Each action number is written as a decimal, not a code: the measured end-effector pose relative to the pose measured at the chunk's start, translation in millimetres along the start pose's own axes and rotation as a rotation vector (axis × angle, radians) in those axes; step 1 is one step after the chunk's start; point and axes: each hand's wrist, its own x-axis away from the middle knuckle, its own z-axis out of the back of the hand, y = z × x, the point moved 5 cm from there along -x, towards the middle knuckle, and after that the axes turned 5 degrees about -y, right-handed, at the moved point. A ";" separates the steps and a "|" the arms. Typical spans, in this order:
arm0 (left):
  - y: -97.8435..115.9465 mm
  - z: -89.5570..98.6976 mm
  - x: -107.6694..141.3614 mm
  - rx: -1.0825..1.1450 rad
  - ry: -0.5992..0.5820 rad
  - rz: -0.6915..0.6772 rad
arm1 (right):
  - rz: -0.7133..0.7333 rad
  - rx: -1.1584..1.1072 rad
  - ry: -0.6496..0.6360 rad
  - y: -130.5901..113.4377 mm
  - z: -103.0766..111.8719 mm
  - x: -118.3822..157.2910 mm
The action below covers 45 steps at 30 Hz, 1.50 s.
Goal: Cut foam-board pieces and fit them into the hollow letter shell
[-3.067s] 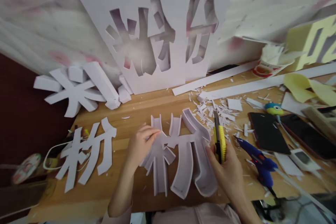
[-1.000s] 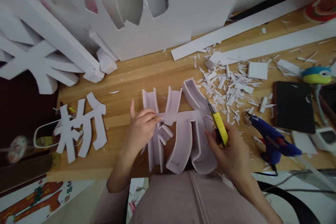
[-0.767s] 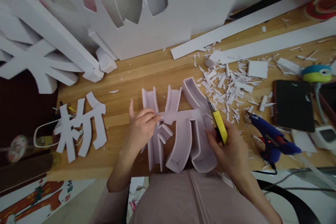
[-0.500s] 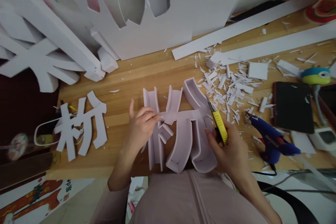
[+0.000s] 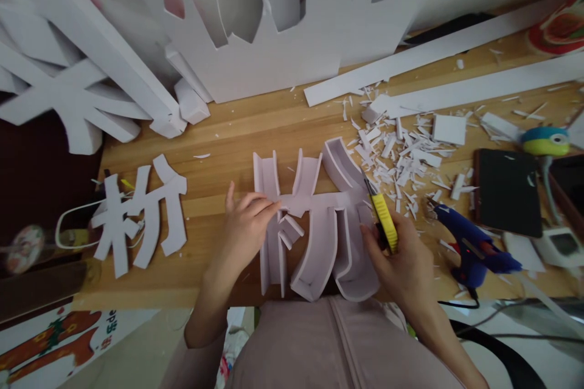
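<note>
hollow white character (image 5: 325,200) lies open side up near the front edge of the worktop (image 5: 232,140), between the person's two hands and just before a mauve top (image 5: 314,346); thin upright walls edge its strokes. the left grip (image 5: 249,225) is at the character's left part, fingertips drawn together over the middle of that part and one finger lifted away; whether a small piece is pinched there cannot be told. the right grip (image 5: 404,255) is wrapped around a yellow cutter (image 5: 384,219), its blade tilted up and to the left beside the character's right part; whether the blade touches the wall is unclear. a flat white cut-out (image 5: 152,219) of like shape lies well to the left, over a white cable (image 5: 61,219). behind it, at the upper left, stands a larger thick white character (image 5: 68,91), next to an upright white board (image 5: 314,51) with openings cut in it. beyond the cutter, white scraps (image 5: 396,152) are heaped near two long white strips (image 5: 406,61). right of the right grip are a blue glue gun (image 5: 477,249) and a flat black device (image 5: 507,191).
</note>
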 end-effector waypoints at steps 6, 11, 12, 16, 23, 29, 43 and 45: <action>0.5 -3.0 -2.5 0.052 0.052 0.053 | 0.026 -0.011 -0.007 -0.7 1.9 -0.3; 4.1 6.1 -10.3 0.133 0.136 0.082 | 0.011 -0.208 -0.006 -17.7 20.2 -5.0; 7.0 10.4 -12.5 0.161 0.160 0.069 | 0.002 -0.282 -0.016 -24.3 23.5 -6.6; 28.3 30.1 -21.0 0.304 0.237 -0.052 | 0.002 -0.569 -0.167 -59.7 22.4 -13.4; 64.8 39.8 -16.1 0.685 0.337 -0.174 | 0.090 -0.794 -0.259 -83.6 2.1 -15.7; 58.9 6.2 -5.6 1.372 0.291 0.315 | 0.264 -0.704 -0.049 -83.6 15.3 -20.9; 84.0 0.6 -7.4 1.431 -0.038 0.492 | 0.783 -0.399 0.224 -108.4 23.8 -6.6; 82.2 -3.6 -7.2 1.423 -0.048 0.483 | 0.777 -0.398 0.223 -107.1 25.1 -5.5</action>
